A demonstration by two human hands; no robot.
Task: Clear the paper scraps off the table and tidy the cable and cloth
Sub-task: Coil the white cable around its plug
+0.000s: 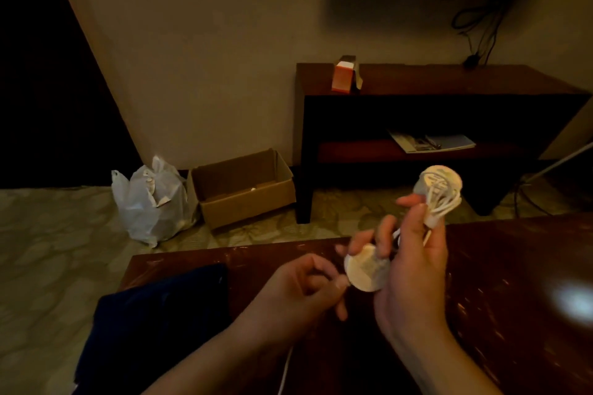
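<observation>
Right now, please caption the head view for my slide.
Left hand and right hand hold a white cable over the wooden table, beside a dark cloth.

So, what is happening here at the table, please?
A person is tidying a thin white cable above the dark wooden table. The right hand holds the coiled part of it. The left hand pinches at a round white disc on the cable, and a loose strand hangs down below. The dark blue cloth lies at the table's left end, with no hand on it.
</observation>
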